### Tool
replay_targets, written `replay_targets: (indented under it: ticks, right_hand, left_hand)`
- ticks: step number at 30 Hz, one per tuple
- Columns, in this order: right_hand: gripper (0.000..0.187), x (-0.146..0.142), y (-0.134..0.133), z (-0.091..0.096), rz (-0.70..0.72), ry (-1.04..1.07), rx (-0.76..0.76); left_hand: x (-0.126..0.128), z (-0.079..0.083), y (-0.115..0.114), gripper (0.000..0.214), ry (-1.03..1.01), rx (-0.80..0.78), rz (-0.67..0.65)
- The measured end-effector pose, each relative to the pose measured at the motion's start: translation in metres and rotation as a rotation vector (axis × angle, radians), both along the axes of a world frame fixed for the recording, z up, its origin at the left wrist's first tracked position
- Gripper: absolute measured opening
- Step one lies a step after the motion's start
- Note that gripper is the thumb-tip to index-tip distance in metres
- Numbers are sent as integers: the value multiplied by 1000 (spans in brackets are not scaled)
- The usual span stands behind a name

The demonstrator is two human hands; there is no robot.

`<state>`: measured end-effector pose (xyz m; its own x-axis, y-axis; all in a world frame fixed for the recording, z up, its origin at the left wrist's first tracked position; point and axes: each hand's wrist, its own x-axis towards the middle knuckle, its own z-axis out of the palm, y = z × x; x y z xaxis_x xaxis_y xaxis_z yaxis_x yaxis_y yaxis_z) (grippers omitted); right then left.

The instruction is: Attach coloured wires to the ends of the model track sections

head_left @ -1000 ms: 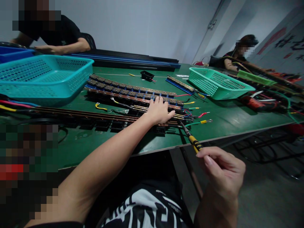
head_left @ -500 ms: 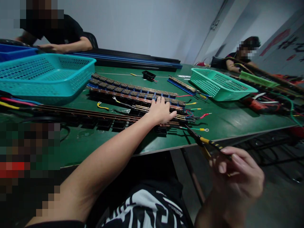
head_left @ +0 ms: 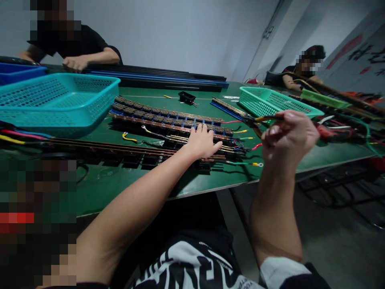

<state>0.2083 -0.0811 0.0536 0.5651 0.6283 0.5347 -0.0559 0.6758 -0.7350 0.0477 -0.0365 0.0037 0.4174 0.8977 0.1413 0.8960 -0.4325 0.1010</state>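
My left hand [head_left: 201,142] lies flat on a group of dark strips with copper-coloured rods [head_left: 153,119], its fingers spread over them. Coloured wires stick out at their right end, among them a green wire with a ring terminal [head_left: 245,163] and a red-tipped wire [head_left: 257,147]. Raised above the table to the right, my right hand [head_left: 290,134] is closed around pliers [head_left: 266,119] with yellow and black handles. The jaws point left, near a short blue strip with rods [head_left: 226,107]; whether they touch it I cannot tell.
A turquoise basket [head_left: 90,104] stands at the left, a green basket [head_left: 270,106] at the right. A long strip with rods [head_left: 120,147] runs along the near left. Behind are a small black box [head_left: 186,97] and long dark bars [head_left: 162,80]. Two people sit across the table.
My right hand has risen with the pliers from beyond the table's front edge to above the table's right part. My left hand stays on the strips.
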Motion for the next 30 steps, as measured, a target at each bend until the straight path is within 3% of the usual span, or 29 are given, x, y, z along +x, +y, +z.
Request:
replay_targets:
  ticks: [3,6,12,20,30]
  right_hand:
    - [14,1,43,-7,62,-3,-134]
    - [16,1,63,-21,53,3,-150]
    - [15,-4,74,-34,39,-90,-26]
    - [18,-11,84,-42,86,-162,-131]
    - [11,-4,91,-41,47,-68,-224]
  left_hand:
    - [0,0,0,68,1,4,1]
    - [1,-1,0,68,3,10,3]
    - [2,-4,2,68,2,16,5]
    - [2,-5,3,69,0,25,0]
    - [1,-5,3,69,-1,20,-1]
